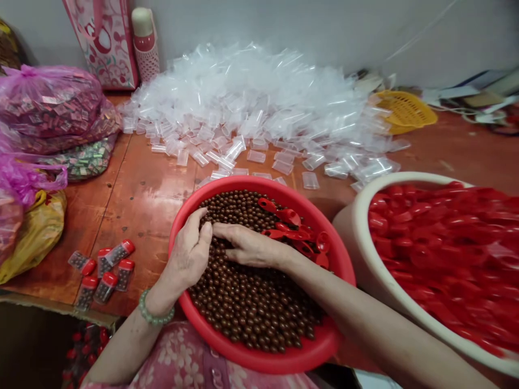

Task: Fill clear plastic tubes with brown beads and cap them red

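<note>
My left hand (190, 249) is curled over the left side of a red basin (265, 367) filled with small round brown balls (259, 308). Its thumb and fingers are bent together, and whatever they hold is hidden. Reaching in from the right, my right hand (252, 246) is closed low over the balls, its fingertips by my left thumb. What lies in its fingers cannot be made out. Several red plastic spoon-like caps (290, 216) rest on the balls at the basin's right side.
Clear plastic tubes (255, 108) form a large heap at the back. A cream tub (360, 227) of red caps stands at right. Filled, red-capped tubes (108, 283) lie at left, near bulging plastic bags (48, 102). A yellow basket (405, 111) and a thermos (145, 48) stand behind.
</note>
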`<action>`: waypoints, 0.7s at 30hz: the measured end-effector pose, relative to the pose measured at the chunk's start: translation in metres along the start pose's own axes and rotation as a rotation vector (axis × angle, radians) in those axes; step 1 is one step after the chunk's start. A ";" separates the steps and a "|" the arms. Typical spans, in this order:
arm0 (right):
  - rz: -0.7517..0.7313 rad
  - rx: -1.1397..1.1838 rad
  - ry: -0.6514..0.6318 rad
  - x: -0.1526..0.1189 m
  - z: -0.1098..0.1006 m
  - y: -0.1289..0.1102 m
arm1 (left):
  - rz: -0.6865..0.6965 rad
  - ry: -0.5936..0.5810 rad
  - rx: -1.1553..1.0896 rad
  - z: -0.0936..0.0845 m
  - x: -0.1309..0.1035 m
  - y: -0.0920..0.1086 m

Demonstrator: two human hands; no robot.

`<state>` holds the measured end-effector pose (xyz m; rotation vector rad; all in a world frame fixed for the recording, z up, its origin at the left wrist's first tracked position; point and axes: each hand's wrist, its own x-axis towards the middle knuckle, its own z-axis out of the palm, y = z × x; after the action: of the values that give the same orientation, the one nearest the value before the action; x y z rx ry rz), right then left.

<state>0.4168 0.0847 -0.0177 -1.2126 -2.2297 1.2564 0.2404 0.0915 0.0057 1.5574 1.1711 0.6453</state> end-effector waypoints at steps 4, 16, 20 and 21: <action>0.059 0.322 0.072 -0.007 -0.008 -0.005 | 0.017 0.014 -0.019 -0.002 0.001 0.002; -0.012 0.455 0.205 -0.017 -0.020 -0.023 | 0.055 -0.229 -0.374 -0.004 0.001 -0.003; -0.049 0.477 0.226 -0.019 -0.020 -0.023 | 0.100 -0.315 -0.418 -0.002 0.001 0.000; -0.054 0.462 0.231 -0.019 -0.020 -0.022 | 0.098 -0.308 -0.391 -0.002 0.001 0.000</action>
<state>0.4287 0.0745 0.0143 -1.0458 -1.6750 1.4246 0.2389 0.0931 0.0062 1.3265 0.6939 0.6289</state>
